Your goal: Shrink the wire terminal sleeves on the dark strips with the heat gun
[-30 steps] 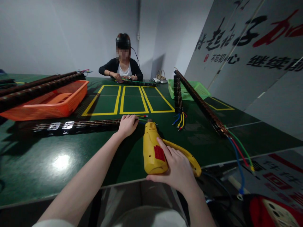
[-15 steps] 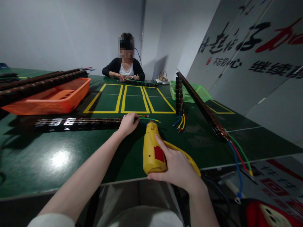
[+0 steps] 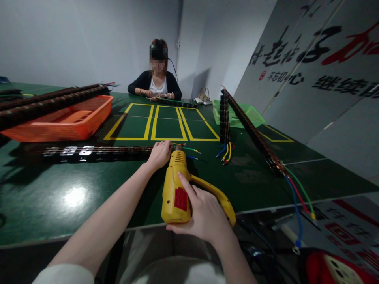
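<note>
A yellow heat gun (image 3: 174, 189) with a red label is gripped around its body by my right hand (image 3: 204, 213). Its metal nozzle points away from me, close to the wire ends beside my left hand (image 3: 161, 153). My left hand is closed on the right end of a long dark strip assembly (image 3: 118, 153) lying across the green table. Green, red and blue wires with ring terminals stick out to the right of my fingers; the nozzle partly covers them.
An orange basket (image 3: 94, 114) with long strips stands at the left. More strips (image 3: 251, 126) with coloured wires lean on a green basket (image 3: 248, 114) at the right, one overhanging the front edge. A person (image 3: 154, 85) sits across the table (image 3: 133, 197), hands on another strip.
My right hand has moved left with the heat gun, bringing its nozzle nearer my left hand. The blue wire end now shows to the right of the nozzle. My left hand has hardly moved.
</note>
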`<state>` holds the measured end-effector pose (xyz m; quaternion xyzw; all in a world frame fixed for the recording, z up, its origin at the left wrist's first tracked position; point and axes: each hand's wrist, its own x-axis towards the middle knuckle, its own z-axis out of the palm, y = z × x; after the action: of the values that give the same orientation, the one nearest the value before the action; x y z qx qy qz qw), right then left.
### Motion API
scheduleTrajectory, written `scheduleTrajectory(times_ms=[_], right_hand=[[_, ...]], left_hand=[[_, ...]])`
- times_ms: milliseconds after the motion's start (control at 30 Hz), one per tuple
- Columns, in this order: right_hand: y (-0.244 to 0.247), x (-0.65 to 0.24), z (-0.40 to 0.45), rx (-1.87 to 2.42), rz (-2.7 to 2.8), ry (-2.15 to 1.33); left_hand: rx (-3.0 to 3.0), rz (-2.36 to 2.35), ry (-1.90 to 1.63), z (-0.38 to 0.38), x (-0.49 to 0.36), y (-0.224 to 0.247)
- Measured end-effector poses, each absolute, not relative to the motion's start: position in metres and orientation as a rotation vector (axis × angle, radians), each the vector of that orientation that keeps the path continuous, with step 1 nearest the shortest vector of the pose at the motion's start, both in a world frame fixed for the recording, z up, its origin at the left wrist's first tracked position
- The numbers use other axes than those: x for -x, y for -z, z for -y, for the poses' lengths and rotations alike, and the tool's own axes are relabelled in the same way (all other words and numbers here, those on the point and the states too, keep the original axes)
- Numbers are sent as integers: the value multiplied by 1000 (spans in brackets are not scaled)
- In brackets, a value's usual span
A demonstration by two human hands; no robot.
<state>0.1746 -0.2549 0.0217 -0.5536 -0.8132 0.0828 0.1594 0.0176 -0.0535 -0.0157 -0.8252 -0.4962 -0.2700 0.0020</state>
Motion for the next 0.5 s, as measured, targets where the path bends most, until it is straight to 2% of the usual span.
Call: scheduleTrajectory(times_ms=[500], right_hand=[[-21, -175, 254, 1547, 2328, -184]], left_hand=[[2646, 1451, 773, 55, -11, 13]])
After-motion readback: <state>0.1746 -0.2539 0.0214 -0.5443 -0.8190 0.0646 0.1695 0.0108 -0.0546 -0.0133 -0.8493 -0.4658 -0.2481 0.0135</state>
